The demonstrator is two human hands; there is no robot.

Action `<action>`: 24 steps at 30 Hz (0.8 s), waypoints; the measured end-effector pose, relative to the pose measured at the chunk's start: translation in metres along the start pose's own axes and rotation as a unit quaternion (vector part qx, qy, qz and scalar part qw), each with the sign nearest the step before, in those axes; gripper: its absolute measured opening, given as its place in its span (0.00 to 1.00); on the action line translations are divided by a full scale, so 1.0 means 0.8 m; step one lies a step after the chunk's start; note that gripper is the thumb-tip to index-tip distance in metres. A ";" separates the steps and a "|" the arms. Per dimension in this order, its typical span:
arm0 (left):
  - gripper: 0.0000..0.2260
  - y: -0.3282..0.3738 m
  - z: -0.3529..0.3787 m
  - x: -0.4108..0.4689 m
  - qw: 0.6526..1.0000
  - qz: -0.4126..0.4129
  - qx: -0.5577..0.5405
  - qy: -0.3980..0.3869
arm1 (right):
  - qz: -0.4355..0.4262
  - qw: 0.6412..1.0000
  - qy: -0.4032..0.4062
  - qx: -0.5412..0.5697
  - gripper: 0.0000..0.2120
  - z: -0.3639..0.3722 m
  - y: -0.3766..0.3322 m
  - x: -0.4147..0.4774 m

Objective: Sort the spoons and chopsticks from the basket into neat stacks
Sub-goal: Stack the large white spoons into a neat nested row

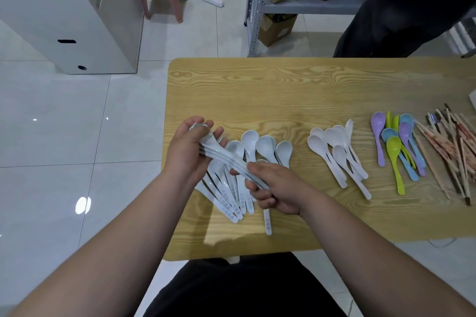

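- Four loose groups sit on the tabletop (283, 85): pale-blue spoons (265, 147), white spoons (334, 154), coloured spoons (399, 147), chopsticks (448, 147).
- Left hand (192, 148) and right hand (275, 188) each have their grip curled round one nested bundle (226, 159); tidying's left imo.

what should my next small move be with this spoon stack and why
Probably hold the stack with the left hand alone, free the right hand, and pick one loose spoon to nest on top. Both hands grip a nested stack of pale spoons, while matching spoons lie fanned out on the table beneath, not yet stacked.
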State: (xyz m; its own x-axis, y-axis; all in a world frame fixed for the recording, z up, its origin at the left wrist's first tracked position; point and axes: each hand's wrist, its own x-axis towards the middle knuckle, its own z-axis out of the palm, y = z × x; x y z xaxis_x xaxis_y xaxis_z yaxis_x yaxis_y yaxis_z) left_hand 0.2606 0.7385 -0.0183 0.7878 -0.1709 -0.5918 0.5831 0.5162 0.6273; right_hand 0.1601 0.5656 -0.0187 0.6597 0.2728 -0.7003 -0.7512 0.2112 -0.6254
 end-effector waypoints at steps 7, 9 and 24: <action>0.13 0.017 0.002 0.063 0.941 -0.007 0.339 -0.019 | -0.087 0.880 0.046 -0.464 0.12 -0.086 -0.085 0.048; 0.10 0.023 0.009 0.089 0.883 0.036 0.468 -0.029 | -0.127 0.823 0.042 -0.552 0.14 -0.110 -0.112 0.077; 0.17 -0.007 0.000 0.327 0.645 0.324 0.686 -0.094 | -0.397 0.622 0.257 -0.624 0.16 -0.231 -0.114 0.313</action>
State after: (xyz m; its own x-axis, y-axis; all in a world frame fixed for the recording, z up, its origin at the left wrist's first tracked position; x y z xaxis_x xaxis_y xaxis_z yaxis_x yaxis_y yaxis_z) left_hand 0.4635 0.6909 -0.1765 0.8897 -0.4565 0.0097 -0.3540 -0.6761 0.6462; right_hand 0.3981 0.4407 -0.2003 0.9725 0.1446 0.1827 0.2078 -0.8927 -0.3998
